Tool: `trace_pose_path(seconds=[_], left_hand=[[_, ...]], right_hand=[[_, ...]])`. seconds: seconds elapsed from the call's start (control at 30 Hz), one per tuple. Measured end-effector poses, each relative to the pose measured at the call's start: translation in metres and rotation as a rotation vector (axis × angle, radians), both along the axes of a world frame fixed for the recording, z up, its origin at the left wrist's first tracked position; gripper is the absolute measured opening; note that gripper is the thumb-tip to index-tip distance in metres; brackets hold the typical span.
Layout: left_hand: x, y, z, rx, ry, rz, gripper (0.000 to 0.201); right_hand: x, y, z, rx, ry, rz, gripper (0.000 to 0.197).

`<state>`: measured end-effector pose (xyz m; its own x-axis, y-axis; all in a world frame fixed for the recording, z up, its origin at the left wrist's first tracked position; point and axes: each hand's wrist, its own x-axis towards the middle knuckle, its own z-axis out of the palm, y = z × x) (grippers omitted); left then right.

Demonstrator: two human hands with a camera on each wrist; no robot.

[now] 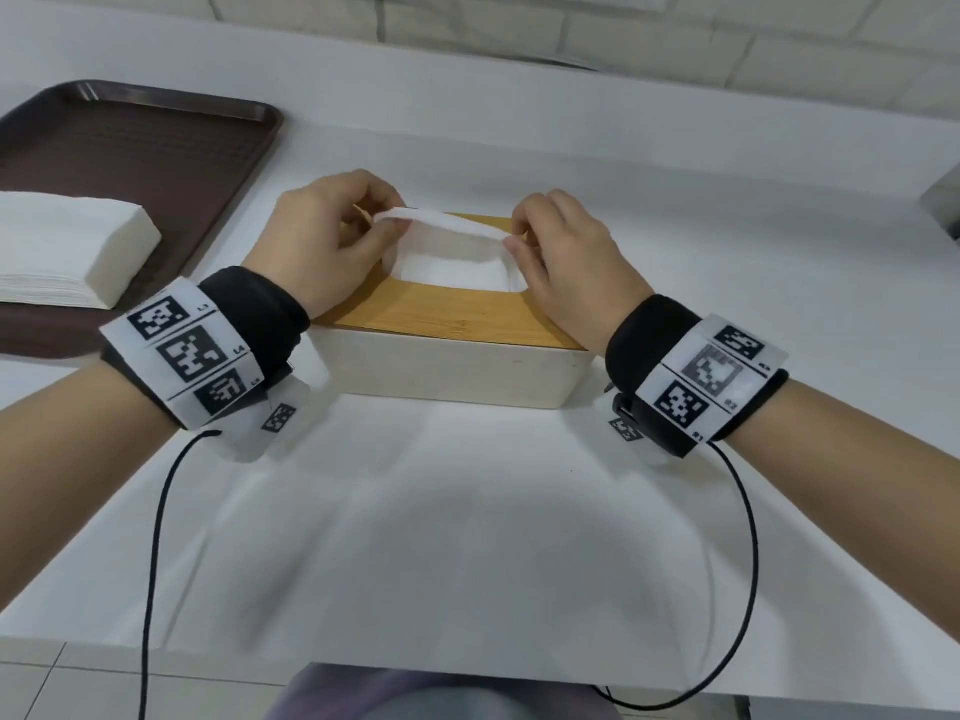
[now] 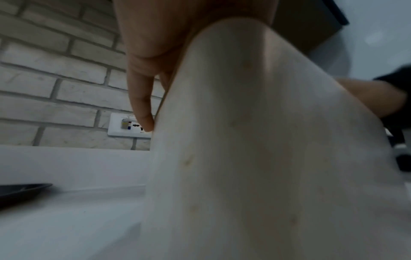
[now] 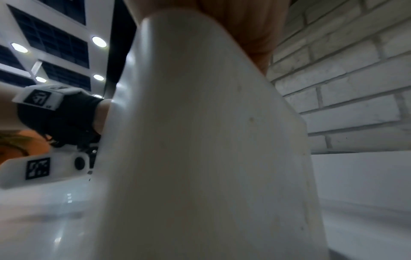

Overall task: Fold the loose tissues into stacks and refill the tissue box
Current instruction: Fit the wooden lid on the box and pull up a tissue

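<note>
Cables trail from my two wristbands at 6 o'clock, over the white table (image 1: 467,537). Just beyond them sits the tissue box (image 1: 441,371): cream body, wooden lid (image 1: 447,317) with a rectangular opening, white tissue filling it. My left hand (image 1: 322,241) and right hand (image 1: 566,257) each pinch one end of a folded tissue (image 1: 441,223) between thumb and fingertips, stretched flat right above the opening (whether it touches the tissues below, I can't tell). At 10 o'clock a brown tray (image 1: 156,142) carries a stack of tissues (image 1: 67,246), well apart from the box. Both wrist views are blocked by the box's cream wall (image 2: 255,140); past it, a brick wall (image 2: 55,79) with a socket (image 2: 124,126).
</note>
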<state>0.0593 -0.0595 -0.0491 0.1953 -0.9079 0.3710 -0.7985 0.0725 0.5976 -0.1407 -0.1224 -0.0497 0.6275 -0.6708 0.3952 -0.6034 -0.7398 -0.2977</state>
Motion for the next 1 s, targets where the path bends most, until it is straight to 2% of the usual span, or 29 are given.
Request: trace_pose_path(seconds=[0.13, 0.23, 0.37, 0.5, 0.73, 1.0], left_hand=[[-0.001, 0.003, -0.003, -0.004, 0.090, 0.055, 0.017], [-0.002, 0.005, -0.009, 0.017, 0.159, 0.082, 0.014], [-0.003, 0.005, -0.011, 0.014, 0.207, 0.138, 0.015], [-0.007, -0.001, -0.013, -0.015, 0.221, 0.166, 0.016], [-0.022, -0.017, -0.011, -0.022, 0.200, 0.215, 0.020], [-0.034, -0.026, -0.008, 0.014, 0.207, 0.272, 0.023]], right_hand=[[0.003, -0.006, 0.001, 0.131, -0.114, -0.075, 0.020], [0.005, -0.008, 0.001, 0.199, -0.200, -0.102, 0.017], [-0.005, -0.007, -0.008, 0.197, -0.112, -0.079, 0.022], [-0.010, -0.012, -0.014, 0.145, -0.171, -0.113, 0.018], [-0.013, -0.036, -0.002, 0.238, -0.310, -0.161, 0.014], [-0.025, -0.038, -0.008, 0.299, -0.355, -0.192, 0.015]])
